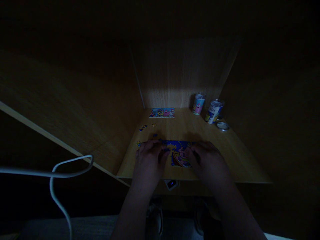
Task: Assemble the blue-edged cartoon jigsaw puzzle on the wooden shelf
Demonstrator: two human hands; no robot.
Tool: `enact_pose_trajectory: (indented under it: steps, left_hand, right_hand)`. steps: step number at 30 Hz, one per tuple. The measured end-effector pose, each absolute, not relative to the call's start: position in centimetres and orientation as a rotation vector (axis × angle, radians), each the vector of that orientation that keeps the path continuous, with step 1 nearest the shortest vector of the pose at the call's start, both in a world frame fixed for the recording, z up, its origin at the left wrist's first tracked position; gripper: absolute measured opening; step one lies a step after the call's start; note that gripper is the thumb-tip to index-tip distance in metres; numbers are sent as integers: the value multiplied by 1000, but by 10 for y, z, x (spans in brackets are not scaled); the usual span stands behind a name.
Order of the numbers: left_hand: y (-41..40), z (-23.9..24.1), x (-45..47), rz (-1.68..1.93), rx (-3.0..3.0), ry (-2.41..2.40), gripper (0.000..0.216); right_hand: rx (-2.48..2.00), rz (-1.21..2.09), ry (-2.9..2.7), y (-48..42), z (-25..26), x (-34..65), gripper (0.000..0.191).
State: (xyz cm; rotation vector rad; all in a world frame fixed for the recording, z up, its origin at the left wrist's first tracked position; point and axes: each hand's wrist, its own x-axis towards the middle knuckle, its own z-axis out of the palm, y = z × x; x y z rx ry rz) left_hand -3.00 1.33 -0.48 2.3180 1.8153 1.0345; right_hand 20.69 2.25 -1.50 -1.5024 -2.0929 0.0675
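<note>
A partly assembled jigsaw puzzle (182, 156) lies near the shelf's front edge, blue with a brown boat and pink figures. Bare wood shows through a gap in its left part. My left hand (150, 160) is at that gap, thumb and index finger closed on a small dark blue puzzle piece (166, 150). Over the puzzle's right side, my right hand (206, 160) has its thumb and fingers closed at the edge, steadying contact with the picture; its fingertips are partly hidden in shadow. Loose puzzle pieces (143, 128) lie beyond my left hand.
A finished colourful puzzle picture (162, 113) lies at the back left. Two printed cans (198, 104) (214, 111) stand at the back right, beside a round metal lid (222, 126). Wooden walls enclose the shelf. A white cable (60, 200) hangs at left. The light is dim.
</note>
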Motion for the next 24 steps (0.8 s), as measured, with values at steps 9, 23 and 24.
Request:
enact_pose_trajectory:
  steps: [9,23,24]
  left_hand:
    - [12,-2,-28,1020,2287,1872,17]
    - [12,-2,-28,1113,2197,1992,17]
    - [12,-2,-28,1112,2197,1983,17]
  right_hand:
    - [-1491,57,-2097,23,-15,207,22]
    - [-1510,98,-2080,21,-14,207,23]
    - [-1514,100,-2082,21,-14,207,23]
